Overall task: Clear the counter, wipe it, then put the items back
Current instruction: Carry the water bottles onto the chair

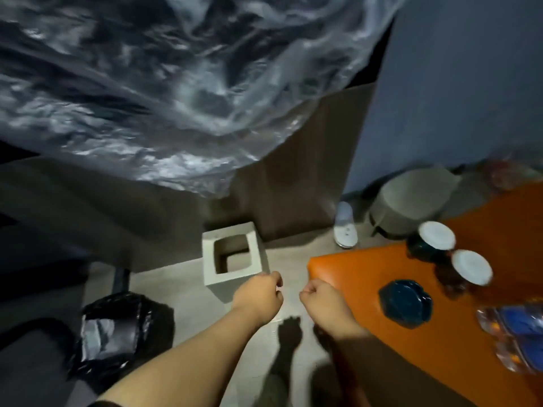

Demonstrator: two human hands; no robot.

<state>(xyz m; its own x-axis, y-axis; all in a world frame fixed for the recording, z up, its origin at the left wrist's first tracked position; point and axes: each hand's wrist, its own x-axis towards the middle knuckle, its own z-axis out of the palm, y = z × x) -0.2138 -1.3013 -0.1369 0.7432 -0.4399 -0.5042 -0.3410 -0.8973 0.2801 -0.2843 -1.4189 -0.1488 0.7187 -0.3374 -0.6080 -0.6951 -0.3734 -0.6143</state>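
A big clear plastic bag (176, 92) billows in the air across the top of the view. My left hand (258, 295) and my right hand (321, 301) are held out side by side over the floor, fingers curled and thumbs pressed in as if pinching its thin edge. A pale sliver shows at the left fingertips; the rest of the edge is hard to see. To the right is the orange counter (367, 277). On it stand two jars with white lids (437, 235) (471, 267), a dark blue ashtray (405, 302) and plastic-wrapped blue packs (517, 333).
A hollow concrete block (232, 259) stands on the floor just beyond my hands. A black bin bag (117, 327) lies at lower left. By the wall at right are a white object (345, 227) and a grey round container (411, 201).
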